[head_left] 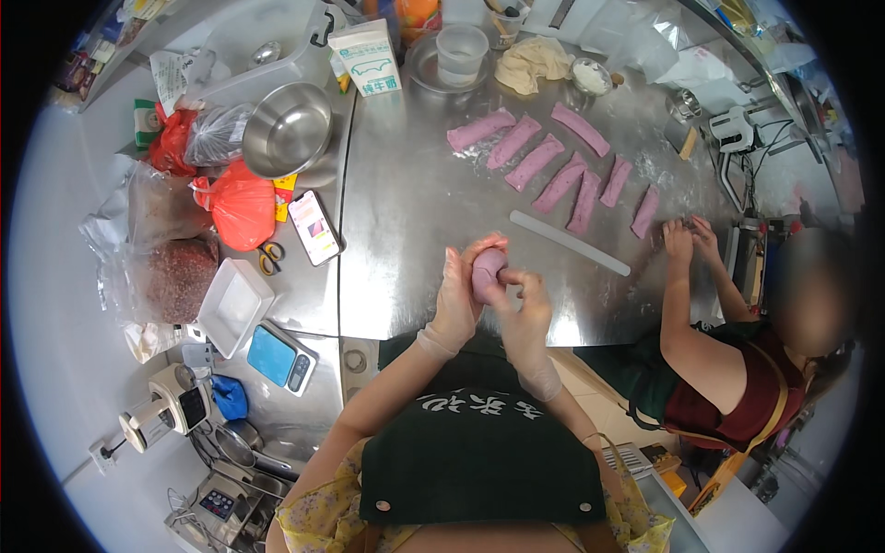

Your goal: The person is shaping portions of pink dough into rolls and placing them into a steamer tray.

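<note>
Curling half-closed, left grip (457, 297) and right grip (525, 311) hold purple dough (488, 276).

Your gloved left hand (455, 300) curves inward, facing your gloved right hand (526, 323), which is bent-fingered; your forearms (385, 394) converge from below.

Over my feed I see a steel bowl (288, 131), a red plastic bag (241, 210), a phone (314, 228) near scissors (269, 257), and a scale (281, 358).

I see: apron (479, 470) dark green, white lettering (484, 405), two round snaps (383, 506) | sleeves (318, 493) yellow, floral, ruffled | gloves (453, 306) clear, thin, loose-cuffed
</note>
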A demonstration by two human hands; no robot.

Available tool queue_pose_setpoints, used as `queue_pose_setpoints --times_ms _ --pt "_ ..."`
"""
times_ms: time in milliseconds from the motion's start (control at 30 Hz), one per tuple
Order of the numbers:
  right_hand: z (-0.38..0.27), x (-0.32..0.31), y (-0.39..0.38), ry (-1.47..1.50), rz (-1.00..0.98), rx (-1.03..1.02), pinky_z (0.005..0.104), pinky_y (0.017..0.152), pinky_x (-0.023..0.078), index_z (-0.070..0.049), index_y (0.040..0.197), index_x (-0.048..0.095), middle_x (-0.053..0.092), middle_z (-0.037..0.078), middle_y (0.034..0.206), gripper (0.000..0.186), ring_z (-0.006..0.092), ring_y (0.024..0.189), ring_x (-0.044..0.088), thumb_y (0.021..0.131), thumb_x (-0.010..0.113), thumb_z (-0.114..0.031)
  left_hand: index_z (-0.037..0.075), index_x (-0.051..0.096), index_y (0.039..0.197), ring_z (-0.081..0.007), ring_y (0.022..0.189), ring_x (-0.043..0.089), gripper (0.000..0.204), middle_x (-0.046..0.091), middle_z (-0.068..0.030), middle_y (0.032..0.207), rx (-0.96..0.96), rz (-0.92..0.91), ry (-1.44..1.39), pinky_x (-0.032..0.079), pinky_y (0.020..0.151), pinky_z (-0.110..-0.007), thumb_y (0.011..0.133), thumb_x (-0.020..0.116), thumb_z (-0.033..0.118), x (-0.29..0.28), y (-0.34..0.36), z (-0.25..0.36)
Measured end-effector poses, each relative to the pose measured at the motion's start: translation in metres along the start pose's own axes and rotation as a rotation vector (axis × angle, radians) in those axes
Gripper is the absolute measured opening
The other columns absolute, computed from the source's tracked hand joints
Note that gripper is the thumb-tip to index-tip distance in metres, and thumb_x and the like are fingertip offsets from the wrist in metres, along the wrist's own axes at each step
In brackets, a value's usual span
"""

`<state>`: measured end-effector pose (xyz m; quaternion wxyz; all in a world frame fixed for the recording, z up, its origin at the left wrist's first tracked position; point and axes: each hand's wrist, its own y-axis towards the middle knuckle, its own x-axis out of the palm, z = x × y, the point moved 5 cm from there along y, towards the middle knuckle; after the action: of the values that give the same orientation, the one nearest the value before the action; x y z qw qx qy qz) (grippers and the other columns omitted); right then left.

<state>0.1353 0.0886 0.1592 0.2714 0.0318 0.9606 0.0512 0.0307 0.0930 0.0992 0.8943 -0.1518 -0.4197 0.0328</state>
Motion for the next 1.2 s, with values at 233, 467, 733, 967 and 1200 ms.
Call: queue_pose_setpoints --times_ms 233,467,733,967,1200 --pt "-0.001 -0.005 0.000 -0.011 -0.178 -0.217 0.0400 0.087 0.047 -0.005 0.109 0.058 0.063 0.012 0.110 0.038 0.0318 0.107 0.056 0.075 0.076 -0.004 0.005 0.052 0.133 -0.0218 0.119 0.051 0.065 0.054 -0.0096 0.128 -0.026 0.079 -0.138 0.040 0.105 -0.038 0.105 0.023 0.056 0.006 -0.001 0.006" --pt "0.018 -0.007 0.004 0.118 -0.280 0.025 0.0344 0.088 0.049 -0.003 0.115 0.060 0.064 0.013 0.109 0.037 0.0250 0.101 0.061 0.080 0.072 -0.003 0.008 0.052 0.131 -0.0247 0.118 0.053 0.056 0.056 -0.0118 0.121 -0.175 0.102 -0.181 0.044 0.102 -0.042 0.104 0.032 0.054 -0.010 -0.002 -0.015" --pt "0.024 -0.007 0.012 0.039 -0.282 0.106 0.0333 0.076 0.052 0.000 0.110 0.058 0.066 0.015 0.094 0.033 0.0246 0.086 0.066 0.086 0.073 -0.016 0.006 0.038 0.144 -0.0218 0.124 0.050 0.053 0.054 -0.0107 0.127 -0.214 0.038 -0.067 0.038 0.109 -0.039 0.106 0.037 0.043 0.006 -0.016 -0.001" --pt "0.044 -0.007 0.017 0.406 -0.387 0.299 0.0320 0.074 0.052 0.002 0.113 0.058 0.065 0.007 0.094 0.033 0.0142 0.087 0.061 0.089 0.072 -0.018 0.006 0.042 0.144 -0.0188 0.118 0.054 0.051 0.055 -0.0094 0.128 -0.112 -0.034 0.375 0.042 0.103 -0.031 0.095 0.055 0.004 0.000 -0.014 0.013" --pt "0.023 -0.003 0.024 0.167 -0.375 0.151 0.0345 0.077 0.054 -0.002 0.116 0.060 0.069 0.016 0.100 0.032 0.0245 0.088 0.069 0.086 0.068 -0.012 0.006 0.050 0.134 -0.0368 0.100 0.063 0.051 0.058 -0.0194 0.114 0.320 -0.047 1.293 0.052 0.086 -0.040 0.084 0.057 0.003 0.015 -0.015 0.032"
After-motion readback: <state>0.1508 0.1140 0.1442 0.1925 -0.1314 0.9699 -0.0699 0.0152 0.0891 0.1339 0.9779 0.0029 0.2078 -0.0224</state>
